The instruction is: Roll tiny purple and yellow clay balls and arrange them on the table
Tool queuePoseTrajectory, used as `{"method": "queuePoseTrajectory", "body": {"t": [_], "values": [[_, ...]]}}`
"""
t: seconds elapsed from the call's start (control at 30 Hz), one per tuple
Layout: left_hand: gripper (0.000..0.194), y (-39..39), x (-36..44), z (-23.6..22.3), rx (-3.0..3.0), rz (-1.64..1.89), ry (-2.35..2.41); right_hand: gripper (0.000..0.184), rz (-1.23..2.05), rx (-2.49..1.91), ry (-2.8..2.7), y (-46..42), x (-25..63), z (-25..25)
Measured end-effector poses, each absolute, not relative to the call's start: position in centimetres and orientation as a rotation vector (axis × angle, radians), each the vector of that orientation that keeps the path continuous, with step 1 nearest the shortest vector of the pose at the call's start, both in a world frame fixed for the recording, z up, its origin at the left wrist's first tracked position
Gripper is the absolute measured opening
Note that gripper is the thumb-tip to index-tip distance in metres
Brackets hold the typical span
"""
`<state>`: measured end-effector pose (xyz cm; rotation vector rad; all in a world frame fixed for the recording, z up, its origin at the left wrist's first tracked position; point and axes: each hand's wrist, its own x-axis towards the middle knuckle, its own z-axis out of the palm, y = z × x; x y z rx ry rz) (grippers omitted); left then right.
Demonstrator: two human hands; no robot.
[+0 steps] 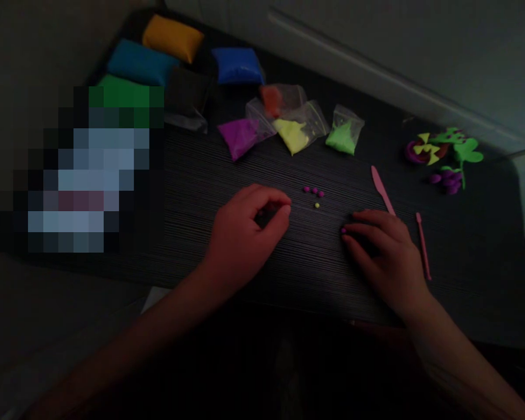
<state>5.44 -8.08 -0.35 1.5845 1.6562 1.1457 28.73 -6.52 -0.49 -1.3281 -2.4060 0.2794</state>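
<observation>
Between the thumb and fingertips of my right hand is a tiny purple clay ball, just above or on the dark table. My left hand is closed in a pinch, thumb against index finger; whether anything is between the tips I cannot make out. Beyond the hands lies a short row of small purple balls, with one yellow ball on the near side of it. A pink plastic knife reaches from behind my right hand, and a thin pink modelling stick lies to its right.
Opened bags of purple clay, yellow clay, green clay and red clay lie along the back. Several fuller packs, one a blue pack, fill the far left. Finished clay shapes, including purple grapes, sit at right. A blurred-out patch covers the left.
</observation>
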Motion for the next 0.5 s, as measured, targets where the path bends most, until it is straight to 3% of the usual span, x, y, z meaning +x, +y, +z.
{"method": "queuePoseTrajectory", "body": {"t": [0.3,0.5], "values": [[0.016,-5.0,6.3,0.3,2.254,0.73,1.555,0.017,0.355,-1.237,-2.407,-4.3,27.1,0.7],[0.016,-4.3,6.7,-0.4,2.312,0.624,1.585,0.015,0.389,-1.178,-2.391,-2.6,25.7,-0.1]]}}
